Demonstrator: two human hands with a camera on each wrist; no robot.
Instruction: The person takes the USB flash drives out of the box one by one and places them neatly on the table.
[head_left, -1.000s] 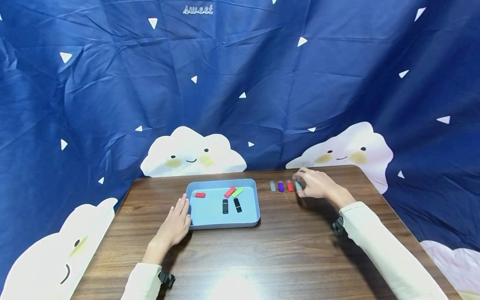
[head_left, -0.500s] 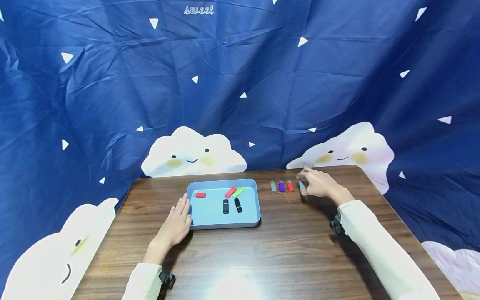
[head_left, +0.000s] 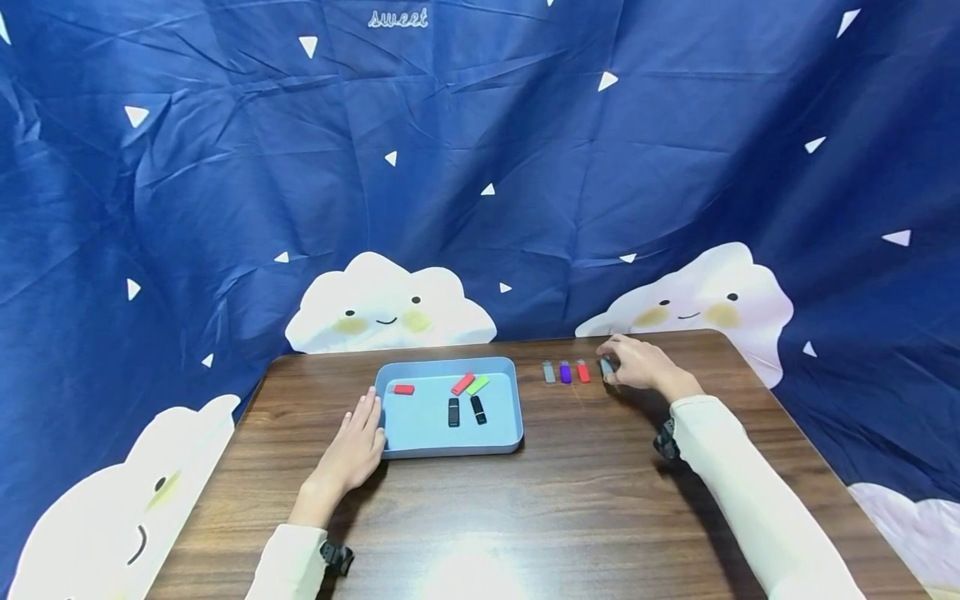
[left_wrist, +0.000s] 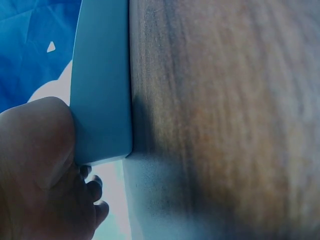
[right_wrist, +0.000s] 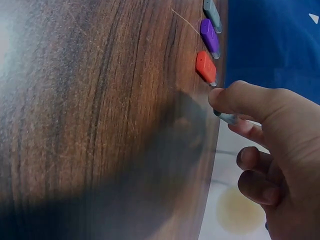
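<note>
My right hand (head_left: 643, 365) pinches a grey USB flash drive (head_left: 606, 367) between thumb and fingertips near the table's far edge. In the right wrist view only a small part of that flash drive (right_wrist: 228, 118) shows below the thumb. To its left stand a red flash drive (head_left: 583, 372), a purple flash drive (head_left: 566, 372) and another grey flash drive (head_left: 549, 372) in a row, side by side. My left hand (head_left: 352, 446) lies with straight fingers along the left side of a light blue tray (head_left: 452, 453), touching its wall.
Inside the tray lie two red flash drives (head_left: 403, 389) (head_left: 462, 384), a green one (head_left: 477, 384) and two black ones (head_left: 453, 412) (head_left: 478, 409). A brown wooden table (head_left: 570, 517) carries everything. Behind it hangs a blue cloth (head_left: 480, 167) with white clouds.
My right hand has shifted slightly to the right with the grey flash drive, widening its gap from the red one. The left hand and the tray have stayed put.
</note>
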